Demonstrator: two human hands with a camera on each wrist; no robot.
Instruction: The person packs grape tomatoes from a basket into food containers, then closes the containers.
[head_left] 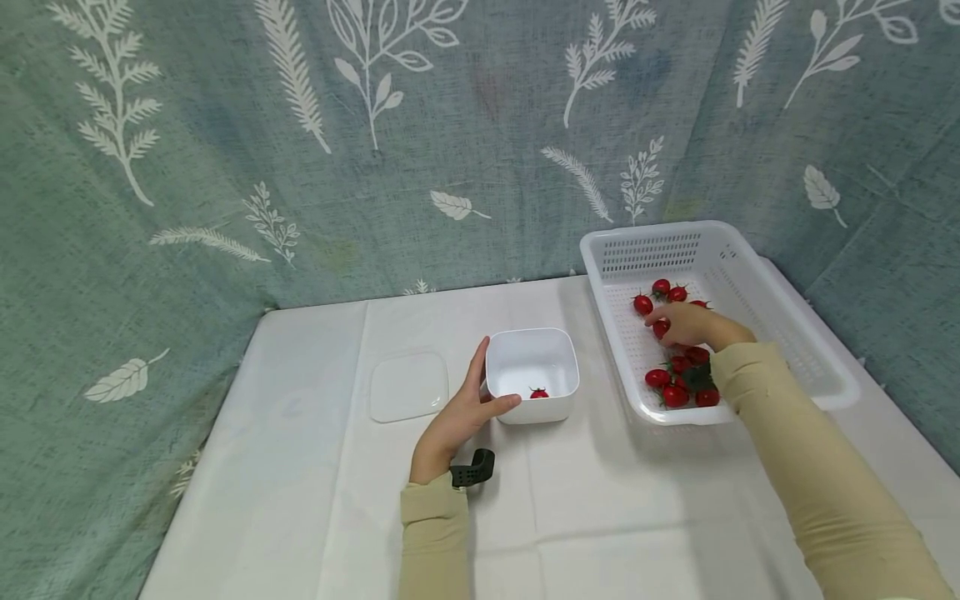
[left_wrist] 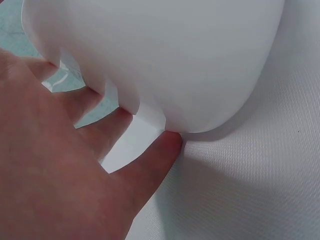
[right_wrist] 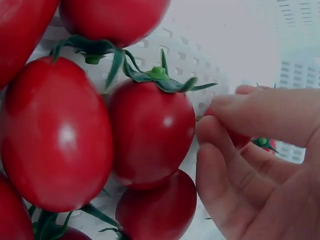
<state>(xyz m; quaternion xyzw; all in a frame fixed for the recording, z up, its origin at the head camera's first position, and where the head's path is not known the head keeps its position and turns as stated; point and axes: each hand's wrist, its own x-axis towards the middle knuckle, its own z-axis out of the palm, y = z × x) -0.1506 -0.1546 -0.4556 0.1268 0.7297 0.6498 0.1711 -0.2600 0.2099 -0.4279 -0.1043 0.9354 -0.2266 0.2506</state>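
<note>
My left hand holds a small white square container at its left side, the thumb along the front and the fingers spread on the side wall. In the left wrist view several fingertips touch its smooth white wall. One cherry tomato lies inside, near the front. On the right, my right hand is down in a white perforated basket, pinching a cherry tomato between thumb and fingers. Several more cherry tomatoes with green stems lie close beside that hand.
A clear square lid lies flat on the white-covered table, left of the container. More cherry tomatoes sit farther back in the basket. A green leaf-patterned curtain hangs behind the table.
</note>
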